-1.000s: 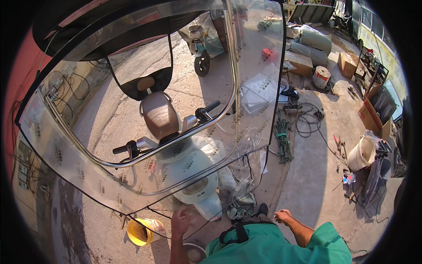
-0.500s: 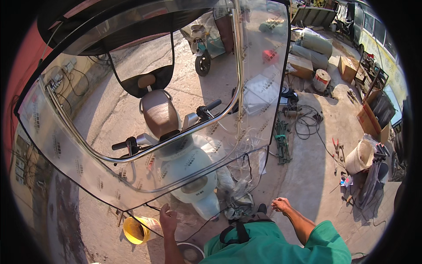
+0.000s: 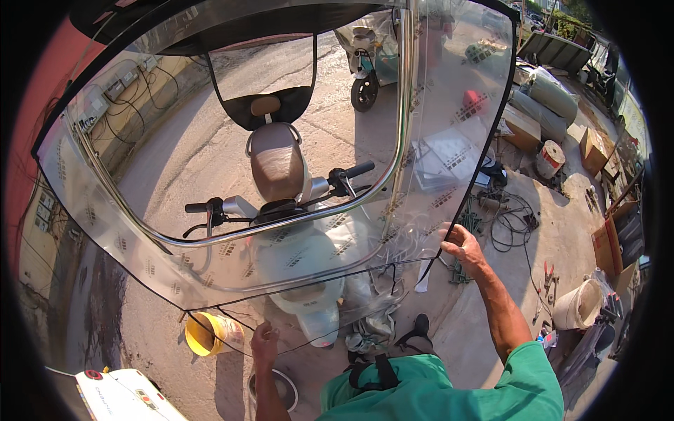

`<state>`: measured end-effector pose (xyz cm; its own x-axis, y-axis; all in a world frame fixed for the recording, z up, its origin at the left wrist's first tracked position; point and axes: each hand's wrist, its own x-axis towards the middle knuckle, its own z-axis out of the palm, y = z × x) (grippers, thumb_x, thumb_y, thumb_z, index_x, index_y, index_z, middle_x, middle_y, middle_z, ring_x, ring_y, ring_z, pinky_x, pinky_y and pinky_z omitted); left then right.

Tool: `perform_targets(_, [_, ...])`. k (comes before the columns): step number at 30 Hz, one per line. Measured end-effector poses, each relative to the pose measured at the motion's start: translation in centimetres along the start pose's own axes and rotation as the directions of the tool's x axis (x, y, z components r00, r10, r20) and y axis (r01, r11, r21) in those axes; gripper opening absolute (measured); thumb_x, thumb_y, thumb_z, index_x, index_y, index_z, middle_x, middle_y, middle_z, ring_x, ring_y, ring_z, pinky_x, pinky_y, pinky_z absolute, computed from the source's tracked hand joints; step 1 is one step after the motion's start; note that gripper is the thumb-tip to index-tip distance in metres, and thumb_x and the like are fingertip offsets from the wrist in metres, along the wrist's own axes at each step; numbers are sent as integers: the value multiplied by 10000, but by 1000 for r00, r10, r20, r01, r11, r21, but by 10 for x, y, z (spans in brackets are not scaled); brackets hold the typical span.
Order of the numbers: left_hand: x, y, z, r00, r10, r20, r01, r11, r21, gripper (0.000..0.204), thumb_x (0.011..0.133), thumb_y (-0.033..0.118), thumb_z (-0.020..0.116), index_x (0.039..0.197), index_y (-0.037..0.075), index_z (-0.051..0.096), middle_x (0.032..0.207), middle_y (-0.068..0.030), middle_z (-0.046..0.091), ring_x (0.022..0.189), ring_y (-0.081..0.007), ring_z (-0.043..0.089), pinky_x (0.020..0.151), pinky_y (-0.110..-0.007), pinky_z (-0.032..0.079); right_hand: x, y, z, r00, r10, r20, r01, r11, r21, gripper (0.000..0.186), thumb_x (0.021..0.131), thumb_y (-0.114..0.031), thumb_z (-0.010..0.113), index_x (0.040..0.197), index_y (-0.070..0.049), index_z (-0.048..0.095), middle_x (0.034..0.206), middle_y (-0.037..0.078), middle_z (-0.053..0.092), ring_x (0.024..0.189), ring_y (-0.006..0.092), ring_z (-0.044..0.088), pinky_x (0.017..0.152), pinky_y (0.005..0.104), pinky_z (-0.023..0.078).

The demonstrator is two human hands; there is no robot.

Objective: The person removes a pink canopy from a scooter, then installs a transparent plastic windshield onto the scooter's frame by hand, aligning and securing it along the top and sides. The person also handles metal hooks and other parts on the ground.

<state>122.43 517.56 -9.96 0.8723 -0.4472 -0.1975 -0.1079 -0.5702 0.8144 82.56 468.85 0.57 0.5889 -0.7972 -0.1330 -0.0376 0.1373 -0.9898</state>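
Note:
A large transparent rain-cover windshield with black edging spreads in front of me over a pale-green electric scooter. My right hand is at its lower right corner, thumb and fingers pinched about the black-trimmed edge. Below the lower edge, my left hand is closed with curled fingers. A thin black cord runs from the cover's bottom edge to those fingers. Through the sheet show the handlebars, the brown seat and a bent chrome tube.
A yellow bucket stands left of my left hand, with a round tub below it. Crumpled plastic lies by my feet. At right are a coiled cable, pliers and a whitish bucket. Another scooter is parked beyond.
My right hand has gone up and forward from beside my body to the cover's right edge. The left hand stays low by the cord. The view has shifted, bringing a white object in at lower left.

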Motion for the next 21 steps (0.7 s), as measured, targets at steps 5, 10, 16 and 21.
perform_targets(5, [-43,17,81,997,-26,68,31,997,-74,457,917,153,768,1335,-3,668,1202,-158,750,1042,-218,733,919,-353,586,56,25,-28,959,-49,281,61,998,-34,354,882,-286,876,1060,-5,754,964,13,720,888,114,639,808,306,521])
perform_targets(10, [-100,103,169,979,-55,197,56,998,5,471,926,187,772,1345,0,663,1203,-172,754,1065,-227,742,939,-362,587,76,13,-29,885,34,465,83,970,-230,268,920,-182,790,1110,8,787,998,64,748,873,151,675,773,316,540])
perform_targets(16, [-157,114,218,948,-116,297,111,993,36,482,948,223,770,1365,16,648,1246,-158,749,1110,-239,730,967,-378,581,103,28,-39,798,-78,598,224,959,-174,285,934,-195,766,1132,10,780,1007,102,733,881,194,682,770,333,540])
perform_targets(21, [-171,103,226,956,-139,259,127,990,63,485,946,246,774,1363,30,651,1237,-158,749,1110,-240,729,975,-381,578,116,29,-39,788,-86,610,229,960,-161,310,941,-232,770,1135,11,779,1058,135,746,978,228,694,841,359,540])
